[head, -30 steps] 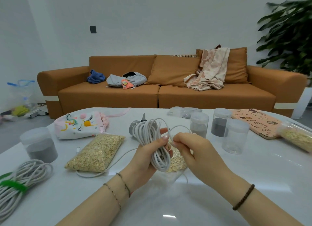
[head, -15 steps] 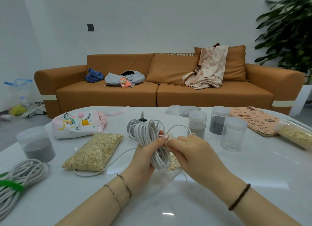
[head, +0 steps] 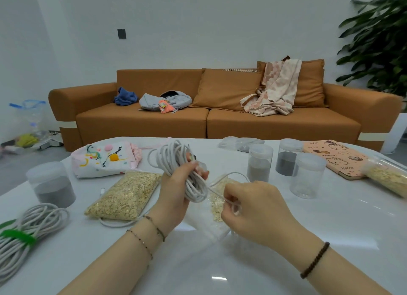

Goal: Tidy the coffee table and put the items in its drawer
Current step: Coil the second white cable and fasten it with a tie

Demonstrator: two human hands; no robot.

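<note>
My left hand (head: 176, 191) grips a coil of white cable (head: 174, 160) above the middle of the white coffee table (head: 330, 228). My right hand (head: 251, 208) pinches the cable's loose strand lower and to the right of the coil. That strand runs leftward under a bag of oats (head: 125, 195) and ends in a small plug (head: 103, 190). A second, flatter bag of oats (head: 217, 203) lies beneath my hands. No drawer is in view.
A bundled grey cable with a green tie (head: 24, 231) lies at the left edge. Lidded jars (head: 259, 162) (head: 307, 175) (head: 51, 184), a patterned pouch (head: 103, 160), a pink notebook (head: 337, 160) and an oat-filled jar (head: 387, 175) stand around. An orange sofa (head: 220, 118) is behind.
My right hand has dropped down and to the right, drawing the loose strand away from the coil. The left hand has tilted the coil and lifted it slightly.
</note>
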